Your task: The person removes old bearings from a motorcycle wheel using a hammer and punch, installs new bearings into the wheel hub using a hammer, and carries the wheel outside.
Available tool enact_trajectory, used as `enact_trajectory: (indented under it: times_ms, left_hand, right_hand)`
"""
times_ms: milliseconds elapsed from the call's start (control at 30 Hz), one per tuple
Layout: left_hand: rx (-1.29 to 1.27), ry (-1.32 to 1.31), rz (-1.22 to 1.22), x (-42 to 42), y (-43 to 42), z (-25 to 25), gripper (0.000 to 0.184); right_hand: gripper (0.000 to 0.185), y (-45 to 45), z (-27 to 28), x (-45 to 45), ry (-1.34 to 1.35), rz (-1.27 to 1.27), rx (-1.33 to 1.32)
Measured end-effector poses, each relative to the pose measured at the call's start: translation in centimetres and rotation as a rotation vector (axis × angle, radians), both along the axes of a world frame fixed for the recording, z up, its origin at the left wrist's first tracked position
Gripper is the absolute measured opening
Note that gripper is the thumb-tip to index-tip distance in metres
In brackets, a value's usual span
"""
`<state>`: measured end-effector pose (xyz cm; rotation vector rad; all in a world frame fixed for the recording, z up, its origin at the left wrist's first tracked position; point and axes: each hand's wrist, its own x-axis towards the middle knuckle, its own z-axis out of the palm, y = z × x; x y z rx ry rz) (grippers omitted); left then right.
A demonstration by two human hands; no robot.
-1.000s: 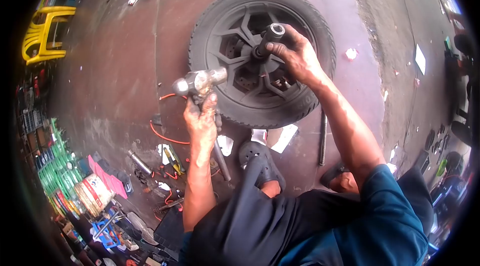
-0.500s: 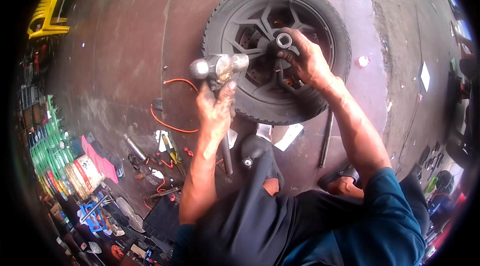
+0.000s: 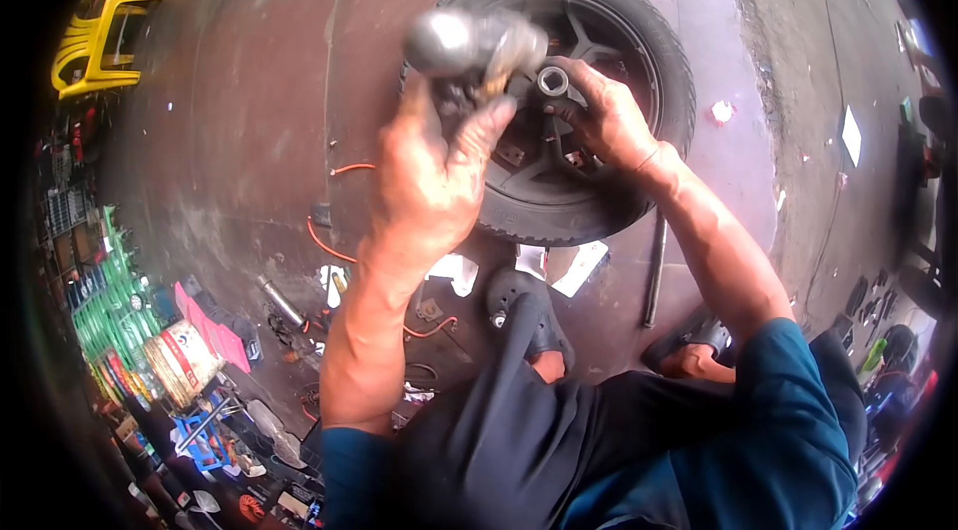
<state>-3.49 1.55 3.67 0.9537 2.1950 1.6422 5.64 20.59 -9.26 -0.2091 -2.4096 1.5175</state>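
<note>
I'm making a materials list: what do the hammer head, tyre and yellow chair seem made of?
Hammer head: probably steel, shiny, from its bright glint, though blurred. Tyre: likely rubber, dull and dark, with moulded tread. Yellow chair: seemingly plastic, smooth and evenly coloured.

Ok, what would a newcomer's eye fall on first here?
Probably the shiny, blurred hammer in the left hand, in front of the wheel on the floor. Next, the socket in the right hand, over the wheel's middle. Then the yellow chair at the picture's upper left.
</note>
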Motion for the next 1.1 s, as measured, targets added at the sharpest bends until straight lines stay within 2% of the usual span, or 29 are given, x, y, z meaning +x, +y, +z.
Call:
enact_trajectory:
  times_ms: [67, 100, 167, 233, 267, 300, 333, 367, 467, 533, 567, 600, 667, 733, 833, 867, 933, 1033, 1100]
  left_hand:
    - [0.146, 0.017, 0.013, 0.0, 1.4, 2.8, 0.038]
    - [0.142, 0.039, 0.019, 0.5, 1.9, 3.5, 0.037]
    - [-0.083, 0.271, -0.006, 0.7, 2.5, 2.4, 0.040]
    - [-0.584, 0.289, -0.075, 1.1, 2.6, -0.6, 0.049]
    - [-0.623, 0.223, -0.143, 0.8, 2.3, -0.4, 0.050]
    - [-0.604, 0.217, -0.138, 0.5, 2.6, -0.3, 0.049]
    - [-0.601, 0.195, -0.124, 0.5, 2.3, -0.1, 0.048]
    - [-0.465, 0.146, -0.071, 0.8, 1.9, -0.1, 0.047]
    - [-0.011, -0.039, 0.051, 1.8, 1.4, 0.9, 0.038]
    - [0.028, -0.135, 0.106, 1.9, 0.1, 1.0, 0.043]
    - [0.057, 0.029, 0.137, 1.5, -0.1, 0.2, 0.044]
    - [0.009, -0.036, 0.170, 1.8, -0.9, 0.0, 0.043]
    - [-0.053, -0.090, 0.207, 1.9, -1.8, -0.3, 0.041]
    - [-0.084, -0.073, 0.227, 1.7, -2.1, -0.9, 0.039]
    - [-0.056, -0.184, 0.230, 1.9, -2.3, -1.4, 0.040]
    - [-0.047, -0.172, 0.219, 2.0, -2.1, -1.3, 0.041]
    - [-0.037, -0.149, 0.207, 2.3, -2.0, -1.1, 0.042]
    - [-0.030, -0.126, 0.199, 2.5, -1.8, -0.8, 0.044]
    - [-0.023, -0.131, 0.182, 2.5, -1.8, -0.6, 0.046]
  right_hand:
    - [0.044, -0.1, 0.6, 0.0, -0.014, 0.014, -0.012]
    - [0.042, 0.0, 0.9, 0.1, -0.048, 0.023, -0.028]
    - [0.040, 0.4, 0.5, 0.1, -0.029, 0.050, -0.116]
    - [0.037, 0.2, -0.5, 0.1, 0.038, 0.071, -0.235]
    - [0.036, 0.0, -0.3, 0.0, 0.055, 0.078, -0.273]
    - [0.035, 0.6, 0.3, 0.0, 0.029, 0.061, -0.255]
    - [0.036, 0.5, 0.7, 0.0, 0.055, 0.055, -0.125]
    - [0.037, 0.4, 1.0, 0.0, 0.082, 0.042, 0.004]
    - [0.042, 0.5, 1.7, 0.0, -0.143, 0.003, -0.159]
    - [0.038, 0.8, 2.0, 0.1, -0.020, -0.159, -0.183]
    - [0.036, 1.3, 2.4, 0.1, -0.006, -0.205, -0.345]
    - [0.034, 1.5, 3.4, 0.4, -0.002, -0.258, -0.515]
    - [0.033, 2.3, 3.9, 0.5, -0.055, -0.239, -0.568]
    - [0.037, 2.0, 3.5, 0.2, -0.016, -0.220, -0.542]
    - [0.046, 1.1, 2.4, -0.3, -0.071, -0.164, -0.387]
    - [0.045, 0.9, 2.6, -0.2, -0.103, -0.124, -0.298]
    - [0.044, 0.4, 2.5, -0.2, -0.156, -0.079, -0.340]
    - [0.043, 0.3, 1.7, -0.2, -0.108, -0.044, -0.187]
    - [0.044, 0.3, 1.4, -0.1, -0.119, -0.047, -0.175]
